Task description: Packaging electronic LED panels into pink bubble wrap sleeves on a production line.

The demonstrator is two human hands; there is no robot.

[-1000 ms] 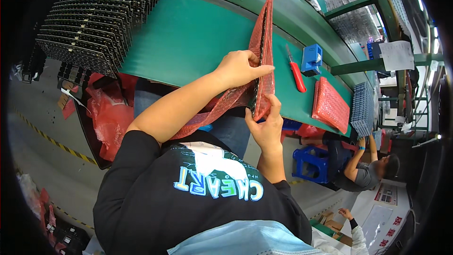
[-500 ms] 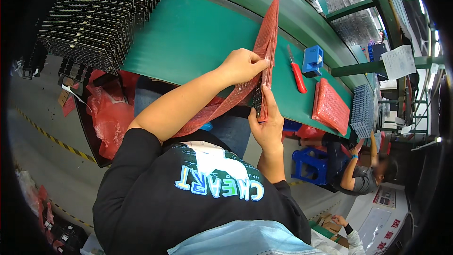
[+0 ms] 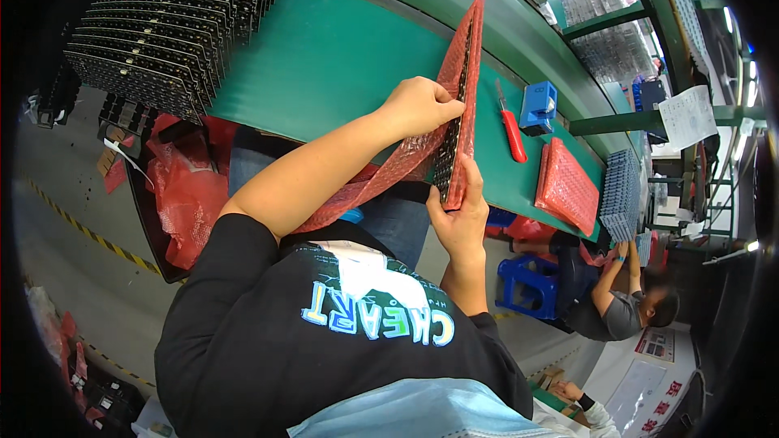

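Observation:
A dark circuit board [image 3: 444, 165] stands on edge over the bench, with red bubble wrap [image 3: 357, 191] along both its sides. Between the wrap's two layers a narrow strip of the board shows. My left hand [image 3: 420, 107] pinches the wrap's edge midway along the board, fingers closed. Lower down, my right hand [image 3: 461, 215] grips the board's near end through the wrap, thumb on one side and fingers on the other. A loose tail of wrap hangs across my lap toward my left elbow.
Racked circuit boards [image 3: 162, 32] stand at the far left of the green bench [image 3: 324, 57]. To the right lie a red-handled knife [image 3: 514, 134], a blue tape dispenser [image 3: 537, 107] and a red bubble-wrapped stack [image 3: 570, 186]. A co-worker [image 3: 621, 300] sits beyond, near a blue stool [image 3: 527, 284].
The wrap's far part has opened, so more of the board's edge shows between the layers. My left hand has shifted slightly up; my right keeps its grip.

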